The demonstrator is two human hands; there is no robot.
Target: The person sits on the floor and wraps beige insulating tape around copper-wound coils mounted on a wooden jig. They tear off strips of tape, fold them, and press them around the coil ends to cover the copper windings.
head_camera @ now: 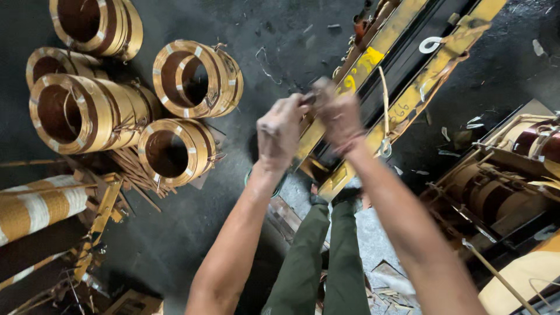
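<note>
Hands are meeting above the yellow frame (373, 76): the left hand (280, 131) and right hand (340, 116) are pinching a small dark piece (309, 99) between closed grips; work appears midway, piece unfitted.

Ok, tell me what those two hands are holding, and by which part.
It cannot be told for sure. The left hand and right hand meet over the yellow frame, pinching something small and dark between them, too blurred to name.
</note>
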